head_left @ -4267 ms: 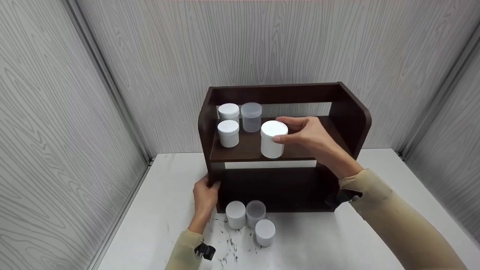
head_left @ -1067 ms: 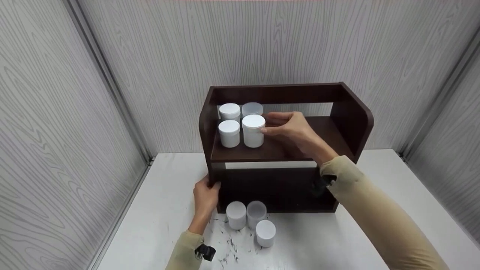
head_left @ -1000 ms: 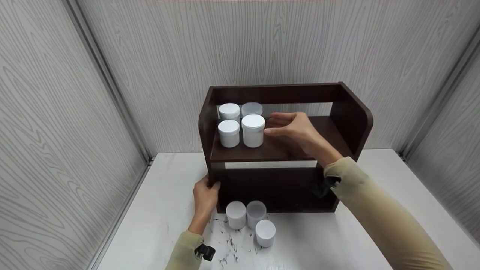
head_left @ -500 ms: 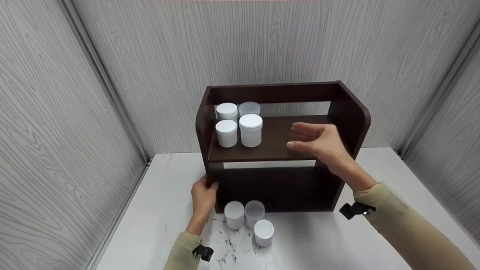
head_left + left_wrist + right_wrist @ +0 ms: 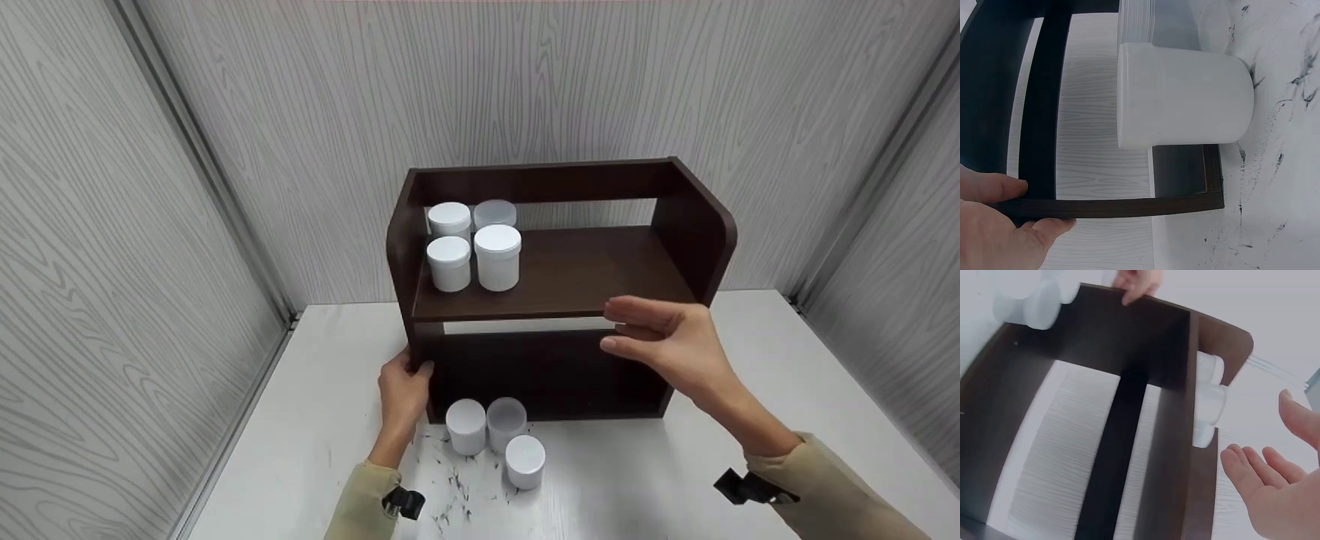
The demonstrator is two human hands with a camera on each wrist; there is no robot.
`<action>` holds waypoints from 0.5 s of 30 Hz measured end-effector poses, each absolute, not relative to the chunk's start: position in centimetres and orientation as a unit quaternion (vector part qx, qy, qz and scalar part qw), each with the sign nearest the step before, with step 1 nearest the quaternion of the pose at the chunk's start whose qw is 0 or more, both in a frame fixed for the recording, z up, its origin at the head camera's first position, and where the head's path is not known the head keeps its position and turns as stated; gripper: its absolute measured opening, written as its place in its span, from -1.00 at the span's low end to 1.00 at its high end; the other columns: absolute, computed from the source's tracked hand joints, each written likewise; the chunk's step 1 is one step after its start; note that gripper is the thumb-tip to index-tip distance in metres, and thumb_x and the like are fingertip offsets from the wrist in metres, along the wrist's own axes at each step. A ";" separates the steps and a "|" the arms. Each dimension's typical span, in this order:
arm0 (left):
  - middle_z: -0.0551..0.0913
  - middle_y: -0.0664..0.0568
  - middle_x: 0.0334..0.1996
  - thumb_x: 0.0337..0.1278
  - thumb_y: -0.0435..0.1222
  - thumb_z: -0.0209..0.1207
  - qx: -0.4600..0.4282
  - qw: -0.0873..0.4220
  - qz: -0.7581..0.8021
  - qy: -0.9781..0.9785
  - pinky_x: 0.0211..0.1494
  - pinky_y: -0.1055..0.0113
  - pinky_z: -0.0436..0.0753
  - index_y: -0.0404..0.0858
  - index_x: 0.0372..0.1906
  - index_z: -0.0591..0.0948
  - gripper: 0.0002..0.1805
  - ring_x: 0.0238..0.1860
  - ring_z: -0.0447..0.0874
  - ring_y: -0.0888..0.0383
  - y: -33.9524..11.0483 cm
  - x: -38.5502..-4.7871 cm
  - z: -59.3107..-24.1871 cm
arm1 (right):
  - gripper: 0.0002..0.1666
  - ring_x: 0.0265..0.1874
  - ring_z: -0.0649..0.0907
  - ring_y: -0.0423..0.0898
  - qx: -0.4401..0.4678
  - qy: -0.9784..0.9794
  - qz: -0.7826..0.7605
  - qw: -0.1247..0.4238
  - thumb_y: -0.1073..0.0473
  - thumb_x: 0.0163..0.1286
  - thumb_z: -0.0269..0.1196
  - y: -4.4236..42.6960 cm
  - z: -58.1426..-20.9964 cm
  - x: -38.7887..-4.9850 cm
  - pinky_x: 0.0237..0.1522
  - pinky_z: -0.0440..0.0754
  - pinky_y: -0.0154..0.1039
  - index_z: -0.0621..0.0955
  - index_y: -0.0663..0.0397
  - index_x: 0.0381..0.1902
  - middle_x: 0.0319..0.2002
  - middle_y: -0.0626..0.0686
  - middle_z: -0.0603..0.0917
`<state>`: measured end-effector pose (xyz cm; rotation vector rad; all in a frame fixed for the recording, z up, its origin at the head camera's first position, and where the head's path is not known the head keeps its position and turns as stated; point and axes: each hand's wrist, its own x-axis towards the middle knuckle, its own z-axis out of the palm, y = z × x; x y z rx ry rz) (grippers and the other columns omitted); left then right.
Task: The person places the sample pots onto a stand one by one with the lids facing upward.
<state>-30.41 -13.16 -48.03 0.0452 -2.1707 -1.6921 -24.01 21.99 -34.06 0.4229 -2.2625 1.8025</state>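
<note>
A dark brown two-tier shelf (image 5: 570, 270) stands on the white table. My left hand (image 5: 403, 390) grips the shelf's left side panel, thumb on one face and fingers on the other, as the left wrist view (image 5: 1010, 219) shows. My right hand (image 5: 679, 349) hangs in the air before the shelf's right part, thumb and fingers apart and holding nothing. On the upper tier's left stand a short white jar (image 5: 450, 266), a taller white jar (image 5: 498, 259), another white-lidded jar (image 5: 450, 217) behind and a translucent jar (image 5: 495, 214).
On the table before the shelf's lower left stand a white jar (image 5: 466, 427), a translucent jar (image 5: 507, 424) and a white jar (image 5: 525, 463) nearer the front. Dark marks lie on the table (image 5: 330, 450) around them. Grey wood-patterned panels surround the table.
The taller white jar, earlier in my right hand, moved left onto the upper tier and was let go. My right hand then drew back, right and down. My left hand kept its grip.
</note>
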 end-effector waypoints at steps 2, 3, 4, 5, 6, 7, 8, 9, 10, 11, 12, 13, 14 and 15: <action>0.72 -0.39 0.04 0.37 -0.49 0.17 0.013 0.191 -0.605 -0.773 0.13 -0.02 0.70 -0.60 0.24 0.58 -0.59 0.08 0.74 -0.20 -13.1 -30.4 -48.0 | -0.41 -0.04 0.81 -0.11 0.138 -0.774 0.608 0.108 0.37 0.11 0.63 22.3 -35.1 -23.6 0.01 0.73 -0.23 0.73 0.34 0.13 0.03 0.24 0.79; 0.72 -0.39 0.05 0.38 -0.49 0.17 0.012 0.190 -0.606 -0.772 0.13 -0.02 0.70 -0.60 0.25 0.58 -0.59 0.07 0.74 -0.19 -13.1 -30.4 -48.0 | -0.41 -0.04 0.80 -0.12 0.135 -0.776 0.606 0.106 0.37 0.11 0.63 22.4 -35.7 -23.4 0.01 0.73 -0.24 0.73 0.35 0.13 0.03 0.25 0.79; 0.72 -0.39 0.05 0.38 -0.49 0.16 0.012 0.191 -0.605 -0.773 0.13 -0.02 0.70 -0.60 0.24 0.58 -0.59 0.07 0.74 -0.19 -13.1 -30.4 -48.0 | -0.42 -0.04 0.80 -0.13 0.132 -0.778 0.606 0.102 0.37 0.11 0.63 22.6 -36.2 -23.3 0.01 0.73 -0.25 0.73 0.35 0.12 0.03 0.25 0.79; 0.72 -0.39 0.05 0.38 -0.49 0.17 0.013 0.191 -0.604 -0.774 0.13 -0.03 0.70 -0.59 0.24 0.58 -0.60 0.07 0.74 -0.19 -13.1 -30.4 -48.0 | -0.42 -0.03 0.80 -0.13 0.127 -0.780 0.605 0.100 0.37 0.11 0.63 22.7 -36.8 -23.1 0.02 0.73 -0.26 0.73 0.35 0.12 0.02 0.25 0.79; 0.72 -0.40 0.05 0.38 -0.49 0.17 0.013 0.191 -0.603 -0.775 0.14 -0.03 0.69 -0.59 0.24 0.58 -0.60 0.08 0.73 -0.20 -13.1 -30.4 -48.0 | -0.43 -0.03 0.80 -0.14 0.122 -0.781 0.604 0.097 0.37 0.11 0.63 22.8 -37.3 -23.0 0.02 0.72 -0.26 0.74 0.35 0.11 0.02 0.25 0.79; 0.71 -0.40 0.05 0.38 -0.48 0.17 0.013 0.191 -0.602 -0.775 0.15 -0.04 0.69 -0.60 0.24 0.58 -0.59 0.09 0.73 -0.20 -13.1 -30.4 -48.1 | -0.43 -0.03 0.80 -0.14 0.117 -0.783 0.604 0.092 0.37 0.11 0.62 22.9 -37.9 -22.9 0.01 0.72 -0.27 0.73 0.35 0.11 0.02 0.26 0.79; 0.71 -0.40 0.05 0.37 -0.49 0.17 0.014 0.191 -0.602 -0.775 0.15 -0.05 0.68 -0.60 0.24 0.58 -0.59 0.09 0.73 -0.21 -13.1 -30.4 -48.1 | -0.43 -0.03 0.80 -0.13 0.112 -0.783 0.606 0.087 0.37 0.12 0.62 22.9 -38.4 -22.8 0.02 0.72 -0.27 0.73 0.36 0.11 0.02 0.26 0.78; 0.72 -0.39 0.06 0.37 -0.49 0.17 0.015 0.191 -0.602 -0.775 0.16 -0.05 0.68 -0.60 0.25 0.58 -0.59 0.10 0.72 -0.21 -13.1 -30.4 -48.1 | -0.43 -0.03 0.80 -0.13 0.108 -0.783 0.607 0.082 0.36 0.12 0.62 23.0 -38.9 -22.6 0.02 0.72 -0.28 0.73 0.36 0.12 0.03 0.27 0.78; 0.71 -0.39 0.06 0.37 -0.50 0.17 0.016 0.190 -0.603 -0.775 0.17 -0.05 0.67 -0.60 0.25 0.58 -0.59 0.12 0.72 -0.22 -13.1 -30.4 -48.1 | -0.43 -0.02 0.80 -0.12 0.103 -0.783 0.608 0.076 0.35 0.13 0.62 23.0 -39.5 -22.5 0.03 0.72 -0.28 0.73 0.37 0.12 0.04 0.27 0.78; 0.71 -0.39 0.07 0.37 -0.50 0.18 0.017 0.189 -0.603 -0.775 0.18 -0.05 0.67 -0.60 0.26 0.58 -0.58 0.12 0.71 -0.22 -13.2 -30.4 -48.1 | -0.43 -0.01 0.79 -0.11 0.099 -0.784 0.609 0.071 0.35 0.14 0.61 23.0 -40.0 -22.4 0.03 0.71 -0.29 0.72 0.37 0.12 0.04 0.27 0.78; 0.72 -0.38 0.06 0.36 -0.50 0.18 0.019 0.190 -0.602 -0.775 0.19 -0.05 0.67 -0.59 0.25 0.58 -0.58 0.13 0.71 -0.21 -13.2 -30.4 -48.1 | -0.43 0.00 0.79 -0.10 0.095 -0.784 0.610 0.067 0.34 0.15 0.61 23.1 -40.5 -22.3 0.04 0.71 -0.29 0.72 0.37 0.13 0.05 0.27 0.77; 0.72 -0.38 0.06 0.36 -0.50 0.19 0.019 0.189 -0.602 -0.775 0.19 -0.05 0.67 -0.59 0.25 0.58 -0.58 0.12 0.71 -0.21 -13.2 -30.4 -48.1 | -0.43 0.01 0.79 -0.06 0.092 -0.784 0.611 0.063 0.34 0.15 0.61 23.1 -41.1 -22.2 0.04 0.71 -0.29 0.72 0.37 0.13 0.05 0.27 0.77; 0.72 -0.38 0.05 0.36 -0.50 0.18 0.020 0.191 -0.600 -0.777 0.17 -0.05 0.67 -0.59 0.24 0.59 -0.59 0.11 0.72 -0.22 -13.3 -30.4 -48.2 | -0.43 0.03 0.79 -0.02 0.090 -0.784 0.612 0.059 0.33 0.16 0.61 23.1 -41.6 -22.1 0.05 0.71 -0.29 0.72 0.37 0.13 0.05 0.27 0.77; 0.72 -0.38 0.04 0.35 -0.50 0.18 0.020 0.192 -0.597 -0.778 0.17 -0.06 0.67 -0.59 0.23 0.60 -0.59 0.11 0.72 -0.22 -13.3 -30.4 -48.2 | -0.43 0.04 0.78 0.01 0.090 -0.785 0.611 0.055 0.32 0.16 0.61 23.1 -42.1 -22.0 0.06 0.71 -0.28 0.72 0.38 0.13 0.05 0.28 0.77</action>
